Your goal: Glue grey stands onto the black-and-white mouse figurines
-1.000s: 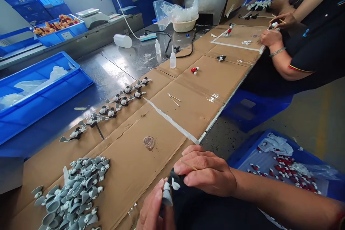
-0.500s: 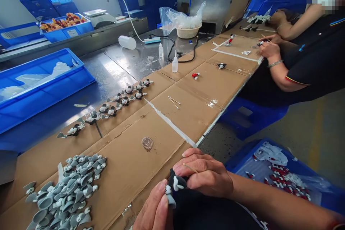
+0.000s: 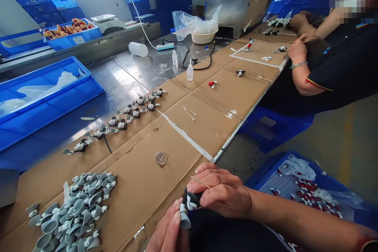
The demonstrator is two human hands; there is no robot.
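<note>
Near the table's front edge, both my hands are closed on one small black-and-white mouse figure (image 3: 192, 201). My left hand (image 3: 165, 226) pinches its lower end, where a grey cone-shaped piece (image 3: 185, 220) with a white part sits against the figure. From the right, my right hand (image 3: 224, 193) grips the black head, and a thin wooden stick (image 3: 201, 182) lies across its fingers. The stick's far end is hidden. Left of my hands is a heap of grey cone pieces with white parts (image 3: 76, 208). A clear round dish (image 3: 161, 159) lies beyond them.
Mouse figures with grey pieces (image 3: 121, 124) stand in rows along the cardboard (image 3: 136, 173). Cotton swabs (image 3: 189, 113) and a dropper bottle (image 3: 189, 72) lie farther off. A co-worker's hand (image 3: 297, 51) is at the far right. A blue bin (image 3: 262, 183) sits below the table edge.
The figure in my hands has turned slightly and shifted a little left, with the grey piece now more upright. The co-worker's hands have moved apart from a small dark piece, now on the table.
</note>
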